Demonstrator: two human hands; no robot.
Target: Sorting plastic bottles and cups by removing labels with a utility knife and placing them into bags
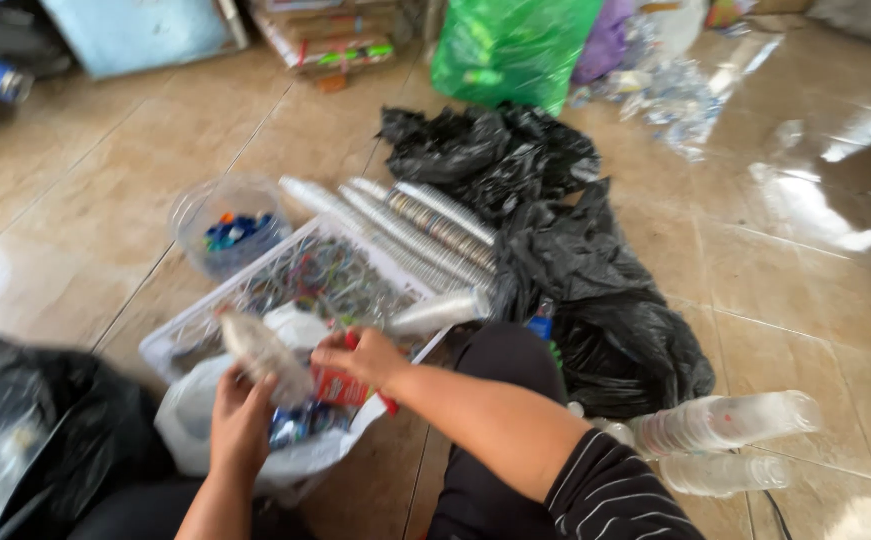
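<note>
- As we look down over our knees, our left hand (pixel 241 425) is clenched around a clear plastic bottle (pixel 261 355), gripping its lower end so that the bottle tilts up toward 11 o'clock.
- Our right hand (pixel 366 358) sits just at 3 o'clock of the bottle, fingers pinched on a red label (pixel 341 385) that touches the bottle's side; a red-handled tool (pixel 388 402) seems to poke out under the palm, though blur keeps us from telling what it is.
- Bottle and both hands hover over a white plastic bag (pixel 206 420), which lies against the near edge of a white basket (pixel 171 345).
- The basket holds a tangle of small, colourful scraps; we cannot make out what they are.
- At 11 o'clock of the basket stands a clear round tub (pixel 201 215) with blue bottle caps (pixel 236 232) in the bottom.
- At 1 o'clock of the basket lie long sleeves of stacked clear cups (pixel 426 235), side by side on the tiled floor (pixel 76 200).
- Beyond them, from 12 to 3 o'clock, crumpled black bags (pixel 556 250) spread across the floor.
- At 4 o'clock of our right hand, two clear bottles (pixel 726 420) lie on their sides.
- Far at 12 o'clock sits a green bag (pixel 511 45).
- Another black bag (pixel 46 420) bulges at 9 o'clock of our left hand.
</note>
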